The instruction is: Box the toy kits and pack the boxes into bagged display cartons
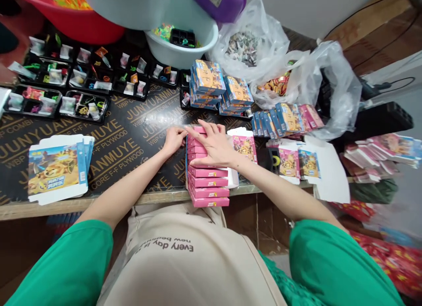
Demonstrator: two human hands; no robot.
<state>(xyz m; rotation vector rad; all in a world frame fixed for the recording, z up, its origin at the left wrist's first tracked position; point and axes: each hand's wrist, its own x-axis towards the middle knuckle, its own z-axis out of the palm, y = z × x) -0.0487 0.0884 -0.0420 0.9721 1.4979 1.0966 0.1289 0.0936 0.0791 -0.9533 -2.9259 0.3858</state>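
Observation:
A row of pink boxes point(209, 182) stands packed side by side at the front of the table, its near end reaching past the wooden edge. Across the far part of the row lies my right hand point(216, 145), fingers spread over the box tops. My left hand point(176, 139) is at the far left corner of the row, fingertips pinched together; whether anything is between them is hidden. Just right of the row, a flat pink carton point(245, 147) with a cartoon picture lies partly behind my right hand.
Flat blue-edged cartons point(57, 169) lie at left. Filled black trays point(84, 107) line the back left, below a red tub point(82, 24) and a pale blue tub point(184, 53). Stacked blue boxes point(207, 79) stand behind the hands. Plastic bags point(273, 29) and more cartons point(290, 163) are at right.

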